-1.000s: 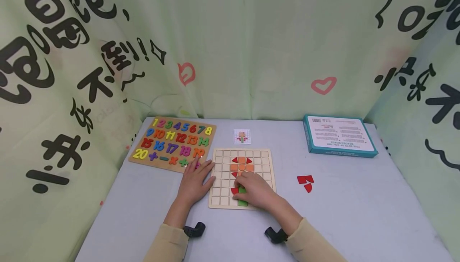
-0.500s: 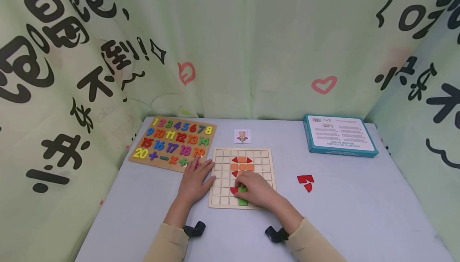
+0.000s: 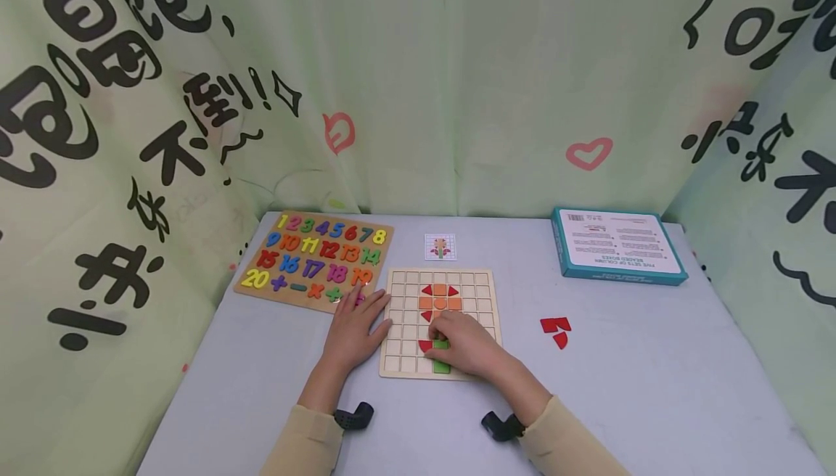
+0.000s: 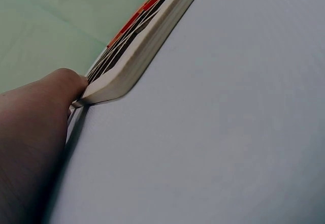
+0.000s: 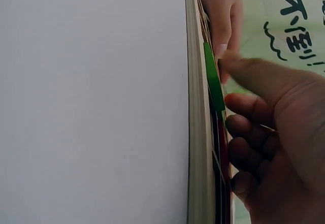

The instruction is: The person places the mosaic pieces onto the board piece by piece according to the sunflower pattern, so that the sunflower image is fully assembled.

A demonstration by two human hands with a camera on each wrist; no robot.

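My left hand (image 3: 354, 334) lies flat, thumb at the left edge of the wooden grid board (image 3: 398, 331), fingertips over the number puzzle (image 3: 313, 262). In the left wrist view, its thumb (image 4: 71, 84) meets the grid board's corner. My right hand (image 3: 469, 345) is over the lower part of the grid board, thumb and curled fingers at opposite sides of a red rounded piece (image 3: 425, 346). Green squares (image 3: 441, 367) sit beside that piece, partly under the hand; one green piece (image 5: 214, 79) shows in the right wrist view. Orange squares (image 3: 426, 304) and red triangles (image 3: 453, 292) fill upper cells.
Several loose red pieces (image 3: 555, 325) lie right of the board. A small pattern card (image 3: 440, 247) lies behind it. A teal box (image 3: 620, 247) stands at the back right. A printed curtain (image 3: 503, 84) surrounds the table (image 3: 614, 389).
The red rounded piece has shifted very slightly left, and the right fingers have eased up a little. My left hand has stayed still.
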